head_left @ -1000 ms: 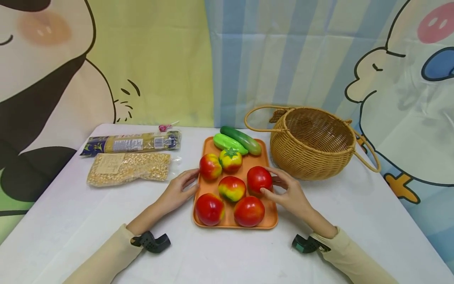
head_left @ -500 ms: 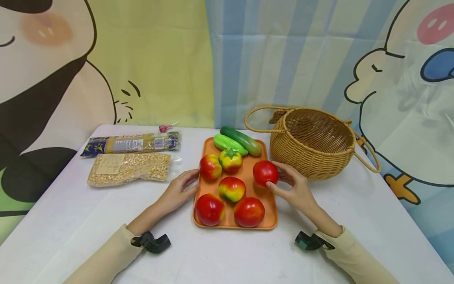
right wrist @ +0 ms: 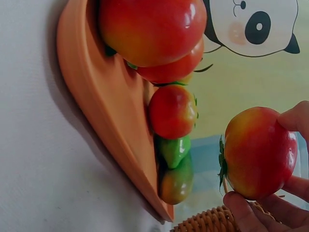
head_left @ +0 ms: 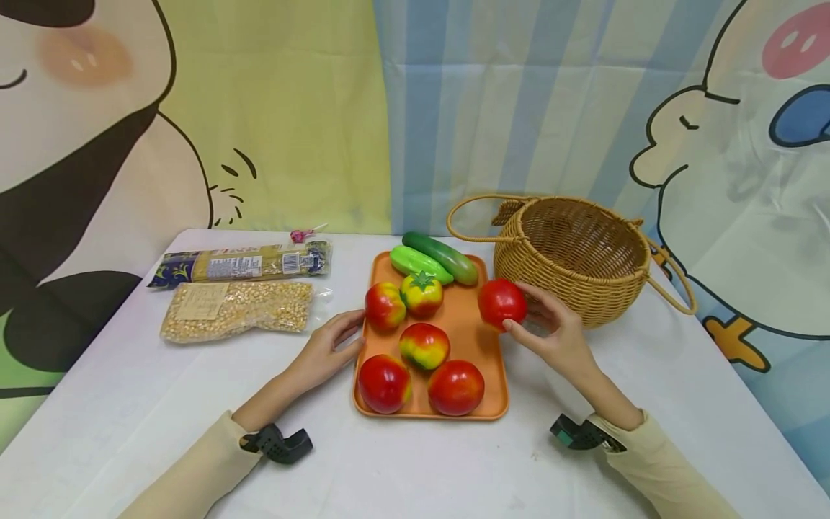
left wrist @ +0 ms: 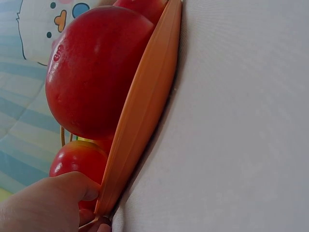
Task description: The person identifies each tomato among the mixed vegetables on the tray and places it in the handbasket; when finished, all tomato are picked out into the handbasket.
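Between its thumb and fingers, my right hand (head_left: pixel 558 335) grips a red tomato (head_left: pixel 502 304) above the right edge of the orange tray (head_left: pixel 476 339). The right wrist view shows that tomato (right wrist: pixel 260 152) lifted clear of the tray, its green leaves facing the tray side. My left hand (head_left: pixel 327 349) holds the tray's left rim; in the left wrist view its thumb and fingers (left wrist: pixel 87 188) pinch the tray wall (left wrist: pixel 140 111). Several red and yellow tomatoes (head_left: pixel 424 346) lie on the tray, with a light green vegetable (head_left: pixel 420 262) and a dark green cucumber (head_left: pixel 444 257) at the back.
A wicker basket (head_left: pixel 564 288) with two handles stands behind and right of the tray, close to my right hand. At the left lie a bag of grain (head_left: pixel 240 310), a long blue and yellow packet (head_left: pixel 243 264) and a pink lollipop (head_left: pixel 301 235).
My right hand has lifted the red tomato off the tray and moved it right and away, toward the basket. The left hand has stayed at the tray's rim.
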The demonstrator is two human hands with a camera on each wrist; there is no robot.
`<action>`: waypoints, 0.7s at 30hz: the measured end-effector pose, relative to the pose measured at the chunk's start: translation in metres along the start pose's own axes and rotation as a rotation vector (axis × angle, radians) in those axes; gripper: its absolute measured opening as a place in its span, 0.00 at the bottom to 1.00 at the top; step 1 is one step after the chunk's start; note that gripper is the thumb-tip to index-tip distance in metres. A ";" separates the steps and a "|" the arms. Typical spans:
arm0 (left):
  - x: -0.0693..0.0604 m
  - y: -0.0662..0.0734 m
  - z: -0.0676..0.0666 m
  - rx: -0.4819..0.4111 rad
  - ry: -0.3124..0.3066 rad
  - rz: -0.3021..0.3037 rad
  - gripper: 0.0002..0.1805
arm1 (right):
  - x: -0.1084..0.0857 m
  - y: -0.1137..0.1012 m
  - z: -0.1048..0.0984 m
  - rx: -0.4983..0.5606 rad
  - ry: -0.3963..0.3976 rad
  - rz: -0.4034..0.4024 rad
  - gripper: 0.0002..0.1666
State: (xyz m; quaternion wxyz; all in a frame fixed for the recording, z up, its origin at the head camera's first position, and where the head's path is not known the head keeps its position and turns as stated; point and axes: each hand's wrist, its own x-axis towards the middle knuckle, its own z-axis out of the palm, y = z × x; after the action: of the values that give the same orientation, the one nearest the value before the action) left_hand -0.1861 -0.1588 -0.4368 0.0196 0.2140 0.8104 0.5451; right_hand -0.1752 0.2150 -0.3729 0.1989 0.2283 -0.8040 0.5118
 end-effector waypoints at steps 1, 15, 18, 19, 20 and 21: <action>0.000 0.000 0.000 0.000 0.000 -0.001 0.29 | 0.000 -0.001 -0.001 0.001 0.004 0.006 0.36; 0.001 0.001 0.000 0.004 0.009 0.017 0.28 | 0.009 -0.009 -0.018 0.079 0.080 -0.032 0.36; 0.001 0.002 0.001 0.005 0.015 0.028 0.28 | 0.010 -0.010 -0.020 0.084 0.086 -0.031 0.36; 0.001 0.002 0.001 0.003 0.016 0.028 0.28 | 0.010 -0.010 -0.021 0.081 0.088 -0.030 0.36; 0.001 0.002 0.001 0.000 0.017 0.026 0.28 | 0.010 -0.011 -0.022 0.078 0.090 -0.029 0.37; 0.001 0.003 0.001 -0.001 0.017 0.025 0.28 | 0.011 -0.011 -0.022 0.078 0.092 -0.033 0.37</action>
State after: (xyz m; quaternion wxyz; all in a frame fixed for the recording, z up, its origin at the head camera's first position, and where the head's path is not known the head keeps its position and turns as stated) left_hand -0.1853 -0.1566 -0.4349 0.0061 0.2197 0.8074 0.5476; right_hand -0.1755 0.2295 -0.3499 0.2351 0.2252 -0.7696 0.5492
